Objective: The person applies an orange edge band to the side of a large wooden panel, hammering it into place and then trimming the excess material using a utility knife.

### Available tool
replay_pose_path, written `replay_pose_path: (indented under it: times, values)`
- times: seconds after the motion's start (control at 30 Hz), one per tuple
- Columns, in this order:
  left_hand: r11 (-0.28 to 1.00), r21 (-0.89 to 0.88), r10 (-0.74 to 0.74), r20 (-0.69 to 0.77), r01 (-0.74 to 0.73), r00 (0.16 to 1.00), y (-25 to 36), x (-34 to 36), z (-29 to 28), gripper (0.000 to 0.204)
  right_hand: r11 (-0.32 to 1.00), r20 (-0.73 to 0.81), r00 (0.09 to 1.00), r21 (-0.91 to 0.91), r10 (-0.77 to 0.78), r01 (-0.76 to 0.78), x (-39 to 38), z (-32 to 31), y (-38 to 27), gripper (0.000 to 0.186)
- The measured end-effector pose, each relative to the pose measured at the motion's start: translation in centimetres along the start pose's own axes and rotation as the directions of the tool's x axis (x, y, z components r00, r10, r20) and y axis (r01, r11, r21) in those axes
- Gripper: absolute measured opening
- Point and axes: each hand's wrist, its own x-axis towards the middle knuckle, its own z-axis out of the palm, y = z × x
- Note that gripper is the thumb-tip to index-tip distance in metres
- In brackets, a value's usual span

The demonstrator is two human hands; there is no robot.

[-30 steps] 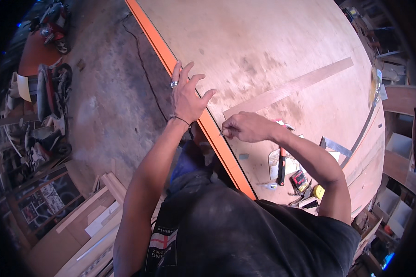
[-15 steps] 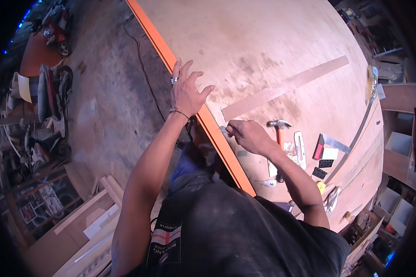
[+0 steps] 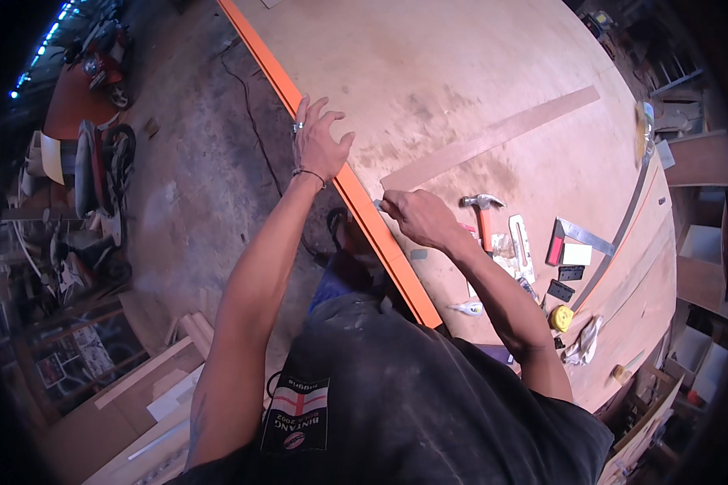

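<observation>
r hand (image 3: 416, 215) is clamping sm. tool (image 3: 378, 205), edging nearer slat (image 3: 493, 137), prob. advancing work; l hand (image 3: 321, 151) is resting, fingers apart, on orange strip (image 3: 384, 245).

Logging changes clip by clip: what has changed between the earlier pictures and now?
The right hand edged forward along the long straight orange strip, its forearm swinging inward and uncovering more of the orange-handled metal claw hammer. Nothing was visibly taken up or let go. The left hand stayed spread on the strip.
</observation>
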Motion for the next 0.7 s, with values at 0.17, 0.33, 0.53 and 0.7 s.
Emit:
replay_pose_path:
  times: [0.17,0.33,0.53,0.7]
  values:
    - [1.0,0.0,0.008,0.003,-0.008,1.0,-0.2,-0.1,0.1,0.037,0.998,0.057,0.997,-0.033,-0.043,0.045,0.0,-0.1,0.5,0.031]
    - [1.0,0.004,0.012,0.001,-0.012,1.0,-0.4,-0.1,0.1,0.037,0.995,0.08,0.992,-0.02,-0.097,0.099,0.3,-0.7,0.6,0.031]
    - [1.0,-0.003,-0.005,0.027,0.006,1.0,-0.2,0.1,-0.1,0.04,0.993,0.126,0.986,-0.037,-0.109,0.115,0.4,-1.1,0.9,0.032]
    - [1.0,0.0,-0.014,0.042,0.014,0.999,-0.4,0.1,0.0,0.044,0.993,0.148,0.983,-0.039,-0.108,0.115,0.3,-1.4,0.7,0.031]
